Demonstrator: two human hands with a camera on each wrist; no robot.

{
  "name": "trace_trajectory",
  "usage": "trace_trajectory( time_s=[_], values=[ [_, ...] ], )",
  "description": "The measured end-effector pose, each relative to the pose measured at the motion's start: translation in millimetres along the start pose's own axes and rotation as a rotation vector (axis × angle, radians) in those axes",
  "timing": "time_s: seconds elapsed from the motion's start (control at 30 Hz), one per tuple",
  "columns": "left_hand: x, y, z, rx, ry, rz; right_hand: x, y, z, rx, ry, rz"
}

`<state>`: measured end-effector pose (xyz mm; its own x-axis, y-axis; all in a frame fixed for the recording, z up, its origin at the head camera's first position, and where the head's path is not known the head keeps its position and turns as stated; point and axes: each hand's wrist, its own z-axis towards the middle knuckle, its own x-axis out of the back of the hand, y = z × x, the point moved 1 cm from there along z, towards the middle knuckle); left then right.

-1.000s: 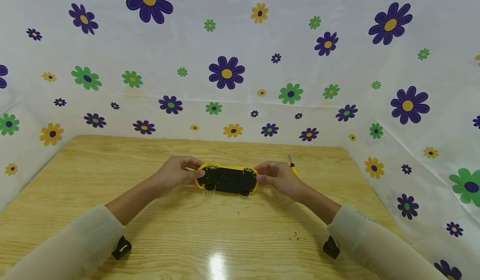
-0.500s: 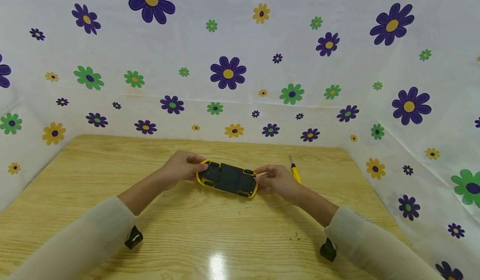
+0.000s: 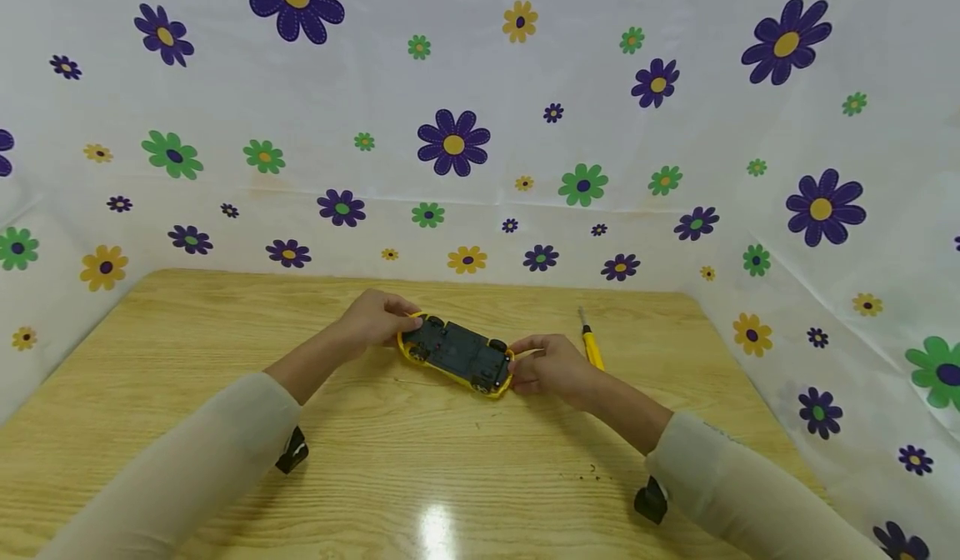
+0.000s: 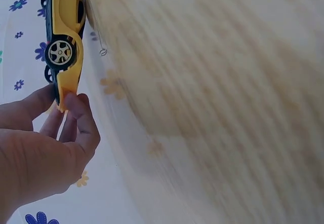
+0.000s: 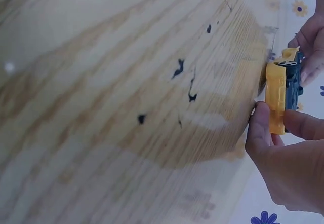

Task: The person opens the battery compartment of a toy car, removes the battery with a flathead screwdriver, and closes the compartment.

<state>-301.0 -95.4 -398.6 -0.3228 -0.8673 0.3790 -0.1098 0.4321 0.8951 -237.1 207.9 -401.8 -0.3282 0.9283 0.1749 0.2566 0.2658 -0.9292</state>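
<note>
Yellow toy car (image 3: 461, 353): upper side out of sight in head view; right end cut off by the picture's edge in left wrist view.
Left hand (image 3: 372, 322): fingers (image 3: 408, 324) partly hidden behind the car.
Right hand (image 3: 557, 368): some fingertips hidden likewise.
Yellow-handled tool (image 3: 592, 350), far right: near end of handle hidden by the right hand; tip too small to tell.
Dark bits (image 5: 178, 68), near right: too small to identify.
Desk (image 3: 405, 460): near edge cut off; grain blurred in left wrist view.
Pale sleeves (image 3: 198, 452): cut off.
Flowered cloth (image 3: 375, 85): outer flowers cut off.
</note>
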Motion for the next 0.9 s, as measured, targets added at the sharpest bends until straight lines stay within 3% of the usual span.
trace_trajectory(
  time_s=[0.23,0.57,0.7,0.9],
  values=[
    [0.3,4.5,5.3,0.031,-0.026,0.01,1.1,-0.7,0.9,-0.027,-0.005,-0.033],
    [4.8,2.1,8.1,-0.038,0.001,0.013,3.7,0.3,5.6,-0.005,0.013,-0.144],
    [4.2,1.2,3.9,-0.189,0.068,0.161,4.4,-0.8,5.9,0.002,0.022,-0.197],
    [-4.3,5.4,-12.2,-0.526,0.17,0.505,7.2,-4.5,7.3,0.053,0.027,-0.326]
  ],
)
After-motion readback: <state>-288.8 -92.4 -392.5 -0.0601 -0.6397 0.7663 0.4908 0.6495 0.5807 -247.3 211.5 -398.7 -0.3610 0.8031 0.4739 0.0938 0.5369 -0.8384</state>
